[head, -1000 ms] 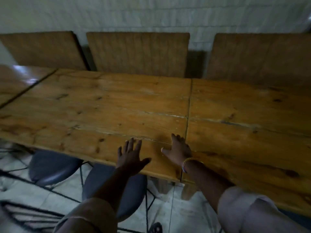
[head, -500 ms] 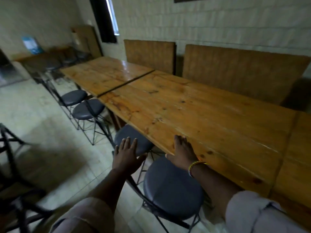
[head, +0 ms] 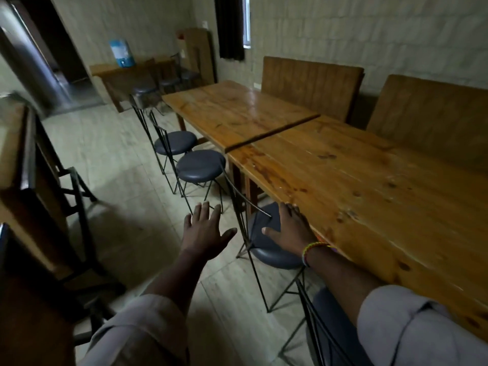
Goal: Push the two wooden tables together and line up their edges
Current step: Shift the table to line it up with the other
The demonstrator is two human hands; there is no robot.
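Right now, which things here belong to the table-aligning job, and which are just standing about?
Job:
near wooden table
far wooden table
right hand, at the near table's edge
left hand, open in the air

Standing about:
round stools
water jug
wall benches

View swung left; left hand off table, over floor; far table now visible.

Two long knotty plank-topped wooden tables stand end to end along the wall, the near table and the glossier far table parted by a thin dark seam, their front edges slightly offset.
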